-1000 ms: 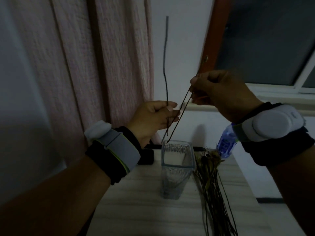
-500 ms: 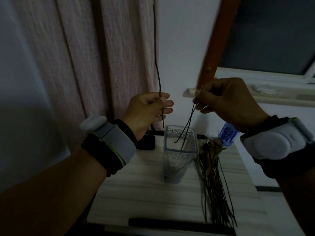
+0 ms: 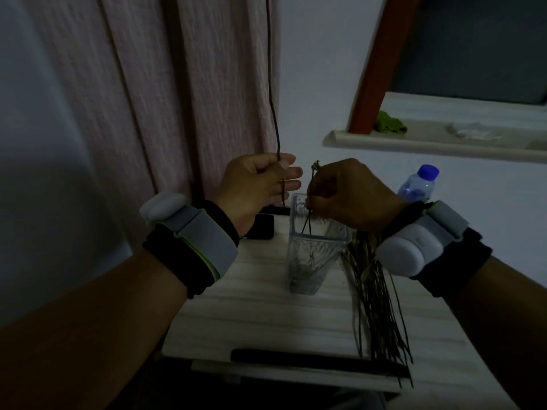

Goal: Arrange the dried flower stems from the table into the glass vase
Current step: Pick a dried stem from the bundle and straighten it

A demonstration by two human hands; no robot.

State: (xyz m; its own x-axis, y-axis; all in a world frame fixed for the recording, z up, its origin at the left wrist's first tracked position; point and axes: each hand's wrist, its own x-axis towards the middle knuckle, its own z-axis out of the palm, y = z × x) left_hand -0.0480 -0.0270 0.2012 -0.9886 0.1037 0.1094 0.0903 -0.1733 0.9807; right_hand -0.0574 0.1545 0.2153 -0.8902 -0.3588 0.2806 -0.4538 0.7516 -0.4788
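A square glass vase stands on the pale striped table. My right hand hovers just over the vase mouth and pinches two short dried stems whose lower ends dip inside the vase. Left of the vase, my left hand pinches one long thin stem that rises upright past the top of the view. A bundle of dried flower stems lies on the table right of the vase, heads toward the wall.
A plastic water bottle with a blue cap stands behind my right wrist. A dark phone lies behind the vase at left. A black bar lies along the table's near edge. Pink curtain hangs at left; window sill at right.
My right hand has come down over the vase, carrying its stems' ends into the mouth. My left hand has dropped a little with the long stem. The view has tilted down.
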